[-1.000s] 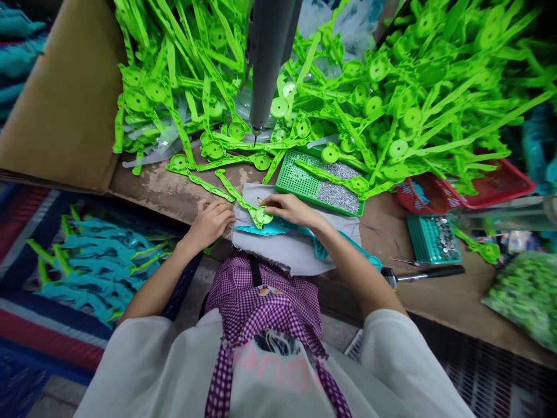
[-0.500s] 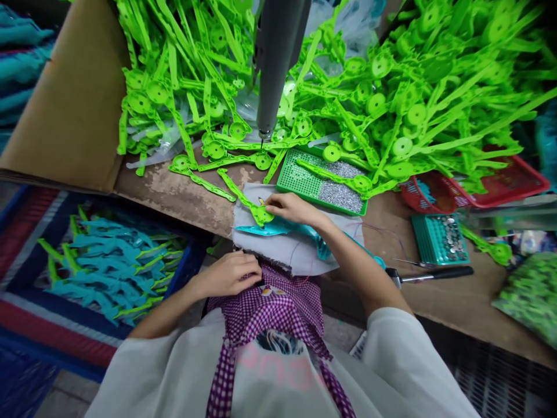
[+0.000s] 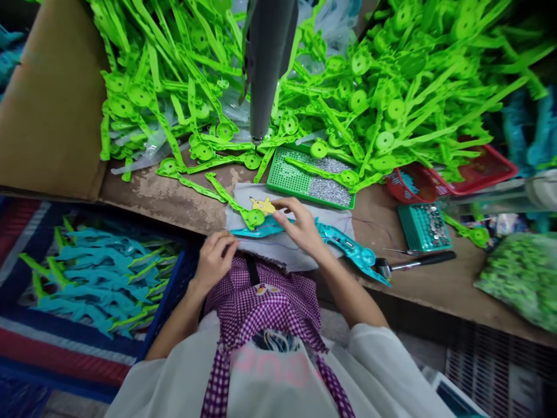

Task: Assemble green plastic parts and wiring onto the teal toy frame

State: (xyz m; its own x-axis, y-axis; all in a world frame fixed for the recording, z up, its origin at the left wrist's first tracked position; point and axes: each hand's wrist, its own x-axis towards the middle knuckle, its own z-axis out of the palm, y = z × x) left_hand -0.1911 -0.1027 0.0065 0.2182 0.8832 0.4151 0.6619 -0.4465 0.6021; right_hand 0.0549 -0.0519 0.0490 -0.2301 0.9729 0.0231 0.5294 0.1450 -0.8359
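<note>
A long turquoise plastic part [image 3: 346, 244] lies on a pale grey cloth [image 3: 235, 197] at the table's front edge. My left hand [image 3: 216, 255] has curled fingers at its left tip. Over the middle of the part is my right hand [image 3: 300, 226], bent fingers around it; what the fingertips press is partly hidden. Beside my right fingertips a yellow cartoon figure [image 3: 260, 204] shows on the cloth. A bright green arm-shaped part [image 3: 235, 203] lies across the cloth, its round end against the turquoise part. A grey screwdriver-like tool [image 3: 263, 75] hangs tip down above the table.
Green parts [image 3: 361, 98] are heaped at the back. A green basket [image 3: 287, 177] holds small silvery pieces; turquoise trays [image 3: 407, 226] hold metal bits. A hammer [image 3: 418, 262] lies right, near a bag of green pieces [image 3: 522, 278]. A blue crate [image 3: 167, 296] with turquoise-and-green assemblies stands left.
My left hand has risen from my lap to the left tip of the turquoise part. My right hand has come off the green part's round end, and the yellow figure shows more fully.
</note>
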